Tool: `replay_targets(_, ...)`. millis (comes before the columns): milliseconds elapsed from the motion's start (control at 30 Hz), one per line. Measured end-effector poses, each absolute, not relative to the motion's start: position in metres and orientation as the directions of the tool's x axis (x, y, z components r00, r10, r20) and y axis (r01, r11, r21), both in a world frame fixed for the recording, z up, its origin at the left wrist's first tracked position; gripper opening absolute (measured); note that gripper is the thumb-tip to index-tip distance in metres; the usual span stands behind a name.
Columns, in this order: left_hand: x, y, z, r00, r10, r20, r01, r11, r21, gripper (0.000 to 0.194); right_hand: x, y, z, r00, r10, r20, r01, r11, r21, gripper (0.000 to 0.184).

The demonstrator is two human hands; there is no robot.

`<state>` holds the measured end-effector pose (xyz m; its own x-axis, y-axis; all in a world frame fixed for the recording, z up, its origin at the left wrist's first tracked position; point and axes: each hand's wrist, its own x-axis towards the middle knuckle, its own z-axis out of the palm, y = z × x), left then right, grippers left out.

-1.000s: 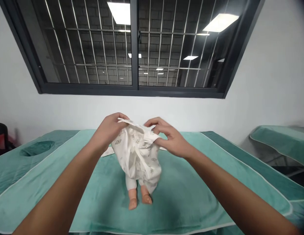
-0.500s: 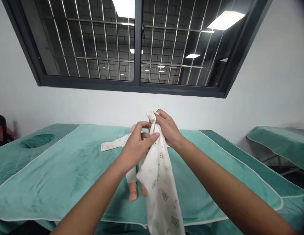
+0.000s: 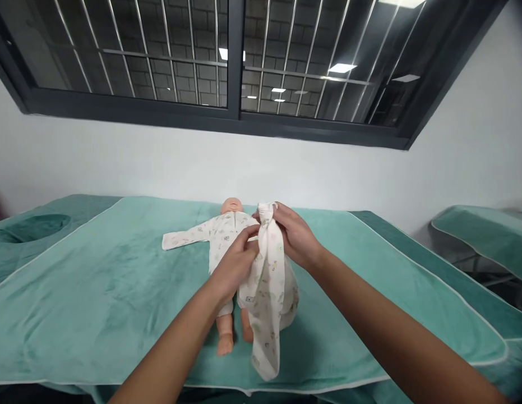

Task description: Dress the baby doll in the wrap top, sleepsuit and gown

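Both hands hold up a pair of white printed baby pants by the gathered waistband, and the legs hang down. My left hand pinches the cloth on the left, just below the gathered end. On the other side, my right hand has its fingers closed round the bunched top. Behind the pants a baby doll lies on its back, wearing a white printed top with one sleeve stretched out to the left. The cloth and my hands hide part of its body and its other arm.
A green sheet with pale edging covers the bed. At the left, the bed cover has a round hole. Another green-covered bed stands at the right. Behind are a white wall and a dark-framed barred window.
The hanging pants have swung, and their lower end sits higher in view. My hands have shifted slightly on the gathered top. The view has tilted down, showing more of the doll's top and head.
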<state>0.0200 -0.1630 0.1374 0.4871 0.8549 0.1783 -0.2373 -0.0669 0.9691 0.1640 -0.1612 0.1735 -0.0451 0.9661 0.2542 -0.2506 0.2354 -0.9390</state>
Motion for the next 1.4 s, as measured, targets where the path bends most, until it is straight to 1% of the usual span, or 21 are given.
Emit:
replay_targets(67, 0.020, -0.163, 0.134, 0.478, 0.859, 0.181, -0.195, -0.098, 0.976, 0.044, 0.163, -0.158, 0.166, -0.091, 0.971, 0.221, -0.207, 0.198, -0.958, 0.024)
replay_targets(167, 0.015, -0.163, 0.134, 0.420, 0.888, 0.186, -0.139, -0.140, 0.980, 0.033, 0.160, -0.153, 0.155, -0.116, 0.971, 0.209, -0.177, 0.187, -0.966, 0.023)
replay_targets(300, 0.003, -0.159, 0.136, 0.294, 0.923, 0.246, -0.087, -0.231, 0.969, 0.022, 0.159, -0.148, 0.151, -0.113, 0.965, 0.237, -0.271, 0.200, -0.942, 0.024)
replay_targets(400, -0.008, -0.157, 0.138, 0.236, 0.922, 0.307, -0.007, -0.314, 0.949, 0.020, 0.163, -0.148, 0.155, -0.113, 0.956, 0.270, -0.286, 0.229, -0.930, 0.026)
replay_targets(467, -0.014, -0.156, 0.141, 0.143, 0.929, 0.341, -0.029, -0.340, 0.940, 0.021, 0.167, -0.149, 0.159, -0.102, 0.954, 0.283, -0.259, 0.249, -0.933, 0.030)
replay_targets(533, -0.019, -0.157, 0.147, 0.074, 0.934, 0.349, -0.138, -0.337, 0.931, 0.022, 0.171, -0.152, 0.162, -0.115, 0.952, 0.284, -0.209, 0.256, -0.944, 0.031)
replay_targets(567, -0.020, -0.157, 0.152, 0.073, 0.936, 0.345, -0.202, -0.325, 0.924, 0.023, 0.172, -0.155, 0.164, -0.154, 0.949, 0.274, -0.166, 0.248, -0.954, 0.030)
replay_targets(633, -0.022, -0.160, 0.164, 0.119, 0.932, 0.343, -0.286, -0.299, 0.910, 0.025, 0.172, -0.161, 0.170, -0.306, 0.925, 0.224, -0.043, 0.221, -0.974, 0.033)
replay_targets(700, -0.024, -0.163, 0.178, 0.160, 0.924, 0.346, -0.299, -0.289, 0.909, 0.027, 0.169, -0.167, 0.178, -0.468, 0.870, 0.152, 0.080, 0.213, -0.974, 0.032)
replay_targets(767, -0.028, -0.165, 0.192, 0.191, 0.917, 0.350, -0.275, -0.292, 0.916, 0.029, 0.165, -0.173, 0.188, -0.514, 0.842, 0.163, 0.097, 0.246, -0.964, 0.025)
replay_targets(833, -0.036, -0.163, 0.201, 0.304, 0.891, 0.338, -0.237, -0.273, 0.932, 0.030, 0.161, -0.174, 0.199, -0.401, 0.872, 0.280, 0.007, 0.309, -0.951, 0.019)
replay_targets(900, -0.043, -0.158, 0.206, 0.521, 0.805, 0.283, -0.134, -0.251, 0.959, 0.029, 0.160, -0.170, 0.207, -0.216, 0.892, 0.396, -0.099, 0.384, -0.918, 0.020)
replay_targets(967, -0.048, -0.152, 0.205, 0.710, 0.680, 0.181, 0.012, -0.269, 0.963, 0.026, 0.162, -0.162, 0.209, -0.107, 0.896, 0.432, -0.161, 0.413, -0.896, 0.024)
replay_targets(1000, -0.049, -0.149, 0.202, 0.748, 0.648, 0.144, 0.060, -0.282, 0.958, 0.025, 0.165, -0.157, 0.207, -0.091, 0.899, 0.428, -0.184, 0.407, -0.895, 0.026)
replay_targets(1033, -0.049, -0.146, 0.200, 0.746, 0.651, 0.141, 0.070, -0.287, 0.955, 0.025, 0.168, -0.152, 0.203, -0.093, 0.905, 0.416, -0.200, 0.392, -0.898, 0.026)
replay_targets(1100, -0.045, -0.141, 0.194, 0.641, 0.733, 0.226, -0.016, -0.281, 0.959, 0.024, 0.175, -0.143, 0.195, -0.149, 0.921, 0.360, -0.168, 0.335, -0.927, 0.027)
replay_targets(1200, -0.038, -0.138, 0.189, 0.406, 0.843, 0.354, -0.182, -0.305, 0.935, 0.018, 0.185, -0.138, 0.187, -0.347, 0.912, 0.217, 0.042, 0.247, -0.968, 0.025)
replay_targets(1233, -0.036, -0.138, 0.190, 0.363, 0.858, 0.363, -0.185, -0.316, 0.931, 0.017, 0.185, -0.139, 0.188, -0.407, 0.894, 0.187, 0.101, 0.248, -0.964, 0.025)
replay_targets(1300, -0.032, -0.140, 0.193, 0.329, 0.879, 0.344, -0.126, -0.321, 0.939, 0.014, 0.181, -0.144, 0.194, -0.481, 0.853, 0.202, 0.135, 0.300, -0.944, 0.034)
replay_targets(1367, -0.029, -0.144, 0.197, 0.311, 0.896, 0.316, -0.052, -0.316, 0.947, 0.012, 0.172, -0.151, 0.203, -0.504, 0.830, 0.239, 0.154, 0.359, -0.921, 0.040)
replay_targets(1400, -0.028, -0.146, 0.199, 0.299, 0.903, 0.309, -0.035, -0.313, 0.949, 0.010, 0.166, -0.154, 0.208, -0.513, 0.826, 0.234, 0.190, 0.375, -0.907, 0.038)
